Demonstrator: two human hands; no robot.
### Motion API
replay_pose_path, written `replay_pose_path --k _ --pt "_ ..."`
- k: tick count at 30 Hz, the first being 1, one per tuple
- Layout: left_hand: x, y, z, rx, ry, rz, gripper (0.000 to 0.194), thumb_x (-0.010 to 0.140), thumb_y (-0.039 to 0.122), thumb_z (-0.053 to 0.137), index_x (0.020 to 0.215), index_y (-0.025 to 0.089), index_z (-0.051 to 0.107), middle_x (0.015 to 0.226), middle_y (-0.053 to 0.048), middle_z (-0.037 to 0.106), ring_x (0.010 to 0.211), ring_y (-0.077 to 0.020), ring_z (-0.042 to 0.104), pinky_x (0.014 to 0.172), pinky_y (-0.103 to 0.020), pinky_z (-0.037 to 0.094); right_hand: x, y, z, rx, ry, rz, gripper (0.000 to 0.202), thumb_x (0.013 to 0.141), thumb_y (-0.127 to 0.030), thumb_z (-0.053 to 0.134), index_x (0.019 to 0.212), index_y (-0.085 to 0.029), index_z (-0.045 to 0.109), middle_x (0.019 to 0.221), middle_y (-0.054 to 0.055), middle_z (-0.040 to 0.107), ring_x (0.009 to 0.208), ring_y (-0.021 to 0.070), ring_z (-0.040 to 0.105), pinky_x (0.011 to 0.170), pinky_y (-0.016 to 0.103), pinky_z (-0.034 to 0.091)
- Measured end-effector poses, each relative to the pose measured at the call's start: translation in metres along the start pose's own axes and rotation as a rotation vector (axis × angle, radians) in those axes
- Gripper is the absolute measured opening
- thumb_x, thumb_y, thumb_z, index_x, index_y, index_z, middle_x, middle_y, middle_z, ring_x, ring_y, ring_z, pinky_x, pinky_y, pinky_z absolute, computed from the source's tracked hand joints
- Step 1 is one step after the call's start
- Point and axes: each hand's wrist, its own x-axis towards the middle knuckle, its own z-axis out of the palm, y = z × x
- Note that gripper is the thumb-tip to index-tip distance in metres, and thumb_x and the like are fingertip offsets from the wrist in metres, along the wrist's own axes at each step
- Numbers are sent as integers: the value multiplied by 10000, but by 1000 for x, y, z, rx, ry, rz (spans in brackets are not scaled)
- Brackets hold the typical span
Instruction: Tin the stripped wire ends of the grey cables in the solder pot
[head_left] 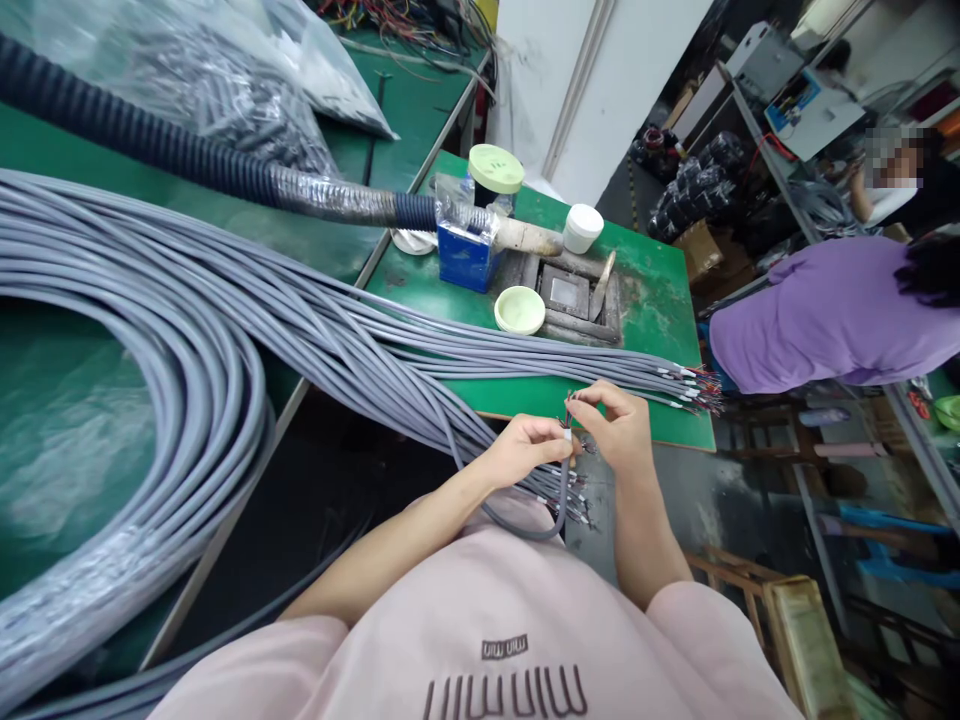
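At far left, one green table [67, 420] carrying a thick coil of grey cables [232, 370], partly wrapped in clear film. Above it, a clear bag [217, 90] of small grey pieces and a black corrugated hose [202, 160]. Next, a blue box [466, 262] beneath the hose's end, on a second green table [652, 285]; beside the box, a pale green dish [520, 310]. Left hand [525, 450]: grip narrow, thumb and fingers pinching one grey cable [562, 490] near its white band, just off the second table's near edge, the cable looping below the fingers. At its upright end, thin wires [569, 402], dark and red. Beyond, a metal-plated block [565, 290] and a lidded white tub [583, 229]. Right hand [619, 430]: grip narrow, fingertips closed on the wires. Step in hand, by the look of it: separating or straightening the wires; twisting cannot be ruled out. Such work seems to call for a steady left hold and a light right pinch. Farther right, frayed cable ends [705, 388] along the second table; last, a person in purple [832, 310].
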Motion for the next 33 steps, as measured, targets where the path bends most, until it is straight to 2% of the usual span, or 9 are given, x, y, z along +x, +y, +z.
replay_pose_path --k 4,9,13,14,15,18,21,26,33 --pt "-1 -3 2 1 -11 -28 383 623 466 834 730 112 734 657 -38 684 606 -116 595 621 -235 459 -2 -2 10 -3 91 -77 152 776 -191 654 627 -214 661 590 -29 569 583 124 514 585 283 397" --pt "1 -7 -1 10 2 16 369 672 471 802 748 115 736 637 -39 677 583 -105 577 626 -233 454 11 8 17 105 168 -9 178 734 -192 657 559 -202 624 553 -43 521 549 114 460 549 272 371" --pt "1 -7 -4 24 20 25 367 660 469 808 689 113 726 645 -48 680 576 -103 573 615 -233 453 27 11 5 185 443 3 165 731 -192 631 569 -199 600 538 -57 480 543 109 441 572 269 385" --pt "1 -7 -4 25 25 19 364 654 465 812 679 113 722 651 -50 682 580 -106 577 615 -237 455 27 9 -1 171 467 -10 162 735 -192 633 578 -200 597 539 -60 473 541 106 433 574 268 382" --pt "1 -7 -5 26 35 20 360 652 460 814 679 114 721 654 -50 684 584 -109 580 618 -240 457 27 7 -7 133 438 -23 165 742 -195 639 583 -200 596 543 -60 474 544 106 433 577 268 378" --pt "2 -7 -6 27 65 55 347 647 443 821 657 116 705 663 -45 686 609 -111 589 644 -245 461 16 -2 -17 -109 154 -57 211 772 -229 665 575 -198 596 563 -46 525 564 111 463 593 277 372" --pt "3 -8 -5 20 58 64 355 626 433 835 630 118 672 644 -29 675 608 -106 583 649 -242 451 5 -9 -11 -331 9 -111 228 779 -277 703 583 -200 615 572 -35 585 570 116 494 639 298 375" --pt "3 -13 -4 23 68 43 373 611 432 843 631 122 637 610 -2 643 582 -97 557 632 -240 430 2 -13 5 -454 -15 -212 251 806 -289 692 588 -194 615 552 -29 577 566 116 508 670 318 365" --pt "5 -20 -10 -41 154 124 317 641 413 836 696 135 693 658 -8 670 600 -93 566 653 -233 439 -13 -13 1 -376 75 -234 244 881 -242 595 649 -206 662 600 -15 621 593 123 531 692 328 394"
